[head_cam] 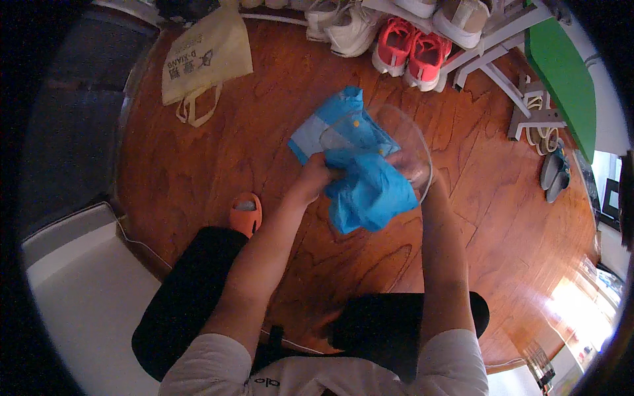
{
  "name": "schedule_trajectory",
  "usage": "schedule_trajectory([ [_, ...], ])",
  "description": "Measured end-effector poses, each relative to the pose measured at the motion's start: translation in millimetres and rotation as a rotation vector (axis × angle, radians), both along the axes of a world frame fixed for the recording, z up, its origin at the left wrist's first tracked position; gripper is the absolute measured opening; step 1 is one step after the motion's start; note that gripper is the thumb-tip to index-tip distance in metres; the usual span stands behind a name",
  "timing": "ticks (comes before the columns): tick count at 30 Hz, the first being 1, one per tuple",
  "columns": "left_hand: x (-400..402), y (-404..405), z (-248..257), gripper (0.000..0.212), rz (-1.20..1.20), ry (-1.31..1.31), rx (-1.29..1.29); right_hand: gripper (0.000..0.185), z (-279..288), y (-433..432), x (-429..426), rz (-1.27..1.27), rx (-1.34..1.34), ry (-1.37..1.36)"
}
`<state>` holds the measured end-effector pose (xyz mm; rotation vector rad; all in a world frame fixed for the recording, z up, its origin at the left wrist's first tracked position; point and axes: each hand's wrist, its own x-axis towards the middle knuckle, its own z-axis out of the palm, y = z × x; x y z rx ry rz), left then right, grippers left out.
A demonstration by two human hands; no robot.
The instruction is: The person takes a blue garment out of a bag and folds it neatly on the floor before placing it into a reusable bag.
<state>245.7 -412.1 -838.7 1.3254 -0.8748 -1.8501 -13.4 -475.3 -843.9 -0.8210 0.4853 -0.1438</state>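
A bunched blue item of thin fabric [371,193], with yellow round dots like snaps and a paler blue panel, hangs above the wooden floor. Attached to it or lying against it is a clear plastic sheet [403,121] with a pale curved rim. My left hand [317,177] grips the fabric at its left side, the fingertips partly hidden in the folds. On the other side my right hand [413,168] holds the fabric edge and shows through the clear plastic.
A beige tote bag [213,59] bearing writing lies at the upper left. White sneakers [346,29] and red shoes [413,52] stand by a white metal rack [495,74]. Beside it leans a green board [562,84]. Grey shoes [554,173] are at right. My left foot wears an orange slipper [246,213].
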Motion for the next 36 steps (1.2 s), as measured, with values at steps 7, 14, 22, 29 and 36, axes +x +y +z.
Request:
schedule_trajectory([
  [7, 13, -38, -30, 0.043, 0.195, 0.207, 0.276, 0.062, -52, 30, -16, -0.714, 0.204, 0.105],
  [14, 22, -53, 9, 0.044, 0.159, 0.327, -0.007, 0.056, 16, 59, 2, -0.865, -0.111, 0.031],
  [22, 57, -75, -65, 0.037, 0.335, -0.211, 0.236, 0.032, -62, 70, 0, -0.796, -0.426, 0.679],
  [29, 13, -6, 22, 0.08, 0.145, -0.245, 0.511, 0.017, -19, 76, 44, -1.03, -0.788, 1.118],
  [36, 14, 12, 2, 0.069, 0.448, 0.502, 0.13, 0.015, -23, 87, 46, -1.339, -0.916, 1.135],
])
